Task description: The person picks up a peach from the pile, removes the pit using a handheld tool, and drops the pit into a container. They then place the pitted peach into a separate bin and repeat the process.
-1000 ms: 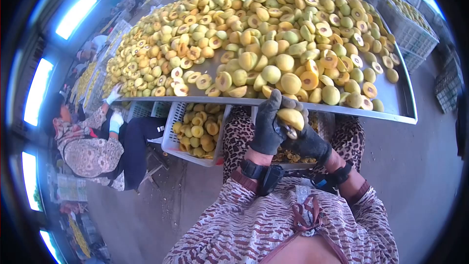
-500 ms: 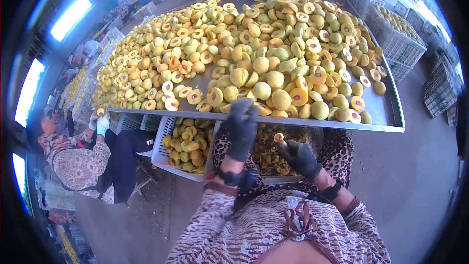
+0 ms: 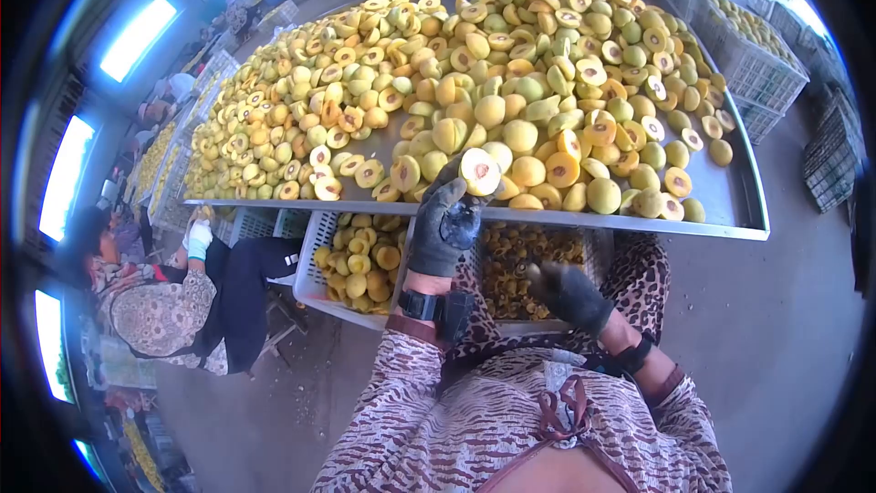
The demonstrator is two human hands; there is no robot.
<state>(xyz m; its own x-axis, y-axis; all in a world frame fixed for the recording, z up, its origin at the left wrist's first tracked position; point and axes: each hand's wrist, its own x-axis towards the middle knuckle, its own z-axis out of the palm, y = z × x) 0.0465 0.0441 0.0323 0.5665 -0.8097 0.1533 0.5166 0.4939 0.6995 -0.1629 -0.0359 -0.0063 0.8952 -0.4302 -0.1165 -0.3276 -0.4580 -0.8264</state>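
Observation:
In the head view my left hand point(image 3: 442, 226), in a dark glove, holds up a yellow peach half point(image 3: 480, 172). Its cut face, with a reddish centre, is turned towards me, just above the front rim of the metal table point(image 3: 602, 222). My right hand point(image 3: 570, 295), also dark-gloved, is curled lower down, over the crate of brown pit scraps point(image 3: 525, 265). What its fingers hold is too blurred to make out. Many peach halves point(image 3: 520, 135) lie heaped on the table beyond my left hand.
A white crate of peach pieces point(image 3: 365, 278) stands below the table's edge, left of my legs. A seated person in a patterned top point(image 3: 164, 310) works at the left with white gloves. Stacked crates point(image 3: 753, 68) stand at the right, one filled with fruit.
My left hand has turned up and now shows a peach half in its fingers. The short, light-tipped piece seen at my right hand no longer shows clearly; that hand has shifted slightly.

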